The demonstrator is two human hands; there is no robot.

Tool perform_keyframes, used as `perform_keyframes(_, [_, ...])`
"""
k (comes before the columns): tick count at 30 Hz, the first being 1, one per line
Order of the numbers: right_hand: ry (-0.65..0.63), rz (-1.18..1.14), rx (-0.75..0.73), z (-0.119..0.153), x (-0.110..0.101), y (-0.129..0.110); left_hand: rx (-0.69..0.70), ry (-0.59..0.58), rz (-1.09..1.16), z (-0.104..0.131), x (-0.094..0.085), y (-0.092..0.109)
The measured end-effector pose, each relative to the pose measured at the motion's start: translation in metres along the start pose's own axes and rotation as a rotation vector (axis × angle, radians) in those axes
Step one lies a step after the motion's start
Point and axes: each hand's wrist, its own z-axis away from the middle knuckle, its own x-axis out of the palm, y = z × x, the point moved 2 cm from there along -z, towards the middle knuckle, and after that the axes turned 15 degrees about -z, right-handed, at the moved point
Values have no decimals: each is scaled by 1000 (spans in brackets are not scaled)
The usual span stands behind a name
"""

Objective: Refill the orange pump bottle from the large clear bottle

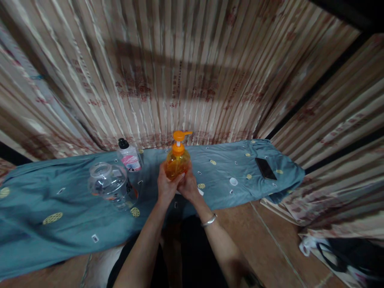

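An orange pump bottle with amber liquid stands upright between my two hands, its nozzle pointing right. My left hand wraps round its left side, and the fingers are partly hidden behind it. Round the lower right side closes my right hand, with a thumb across the front. The bottle's base is hidden by the hands. Part of a small white item shows beside my right wrist, too covered to name. To the left are a clear bottle with a black cap and pink label and a large clear plastic jar.
A blue-green patterned cloth covers the long surface. On its right lie a round white lid-like disc and a dark phone. Striped curtains hang behind and at right. A black bag rests at lower right.
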Motion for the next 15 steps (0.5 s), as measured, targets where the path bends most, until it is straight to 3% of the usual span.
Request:
perform_keyframes(9, [248, 124, 202, 3, -82, 24, 121, -303, 37, 29, 74, -3])
perform_keyframes(12, [354, 157, 244, 0, -112, 33, 115, -353, 19, 43, 75, -9])
perform_keyframes(15, [417, 229, 242, -13, -144, 40, 87, -368, -1, 51, 63, -15])
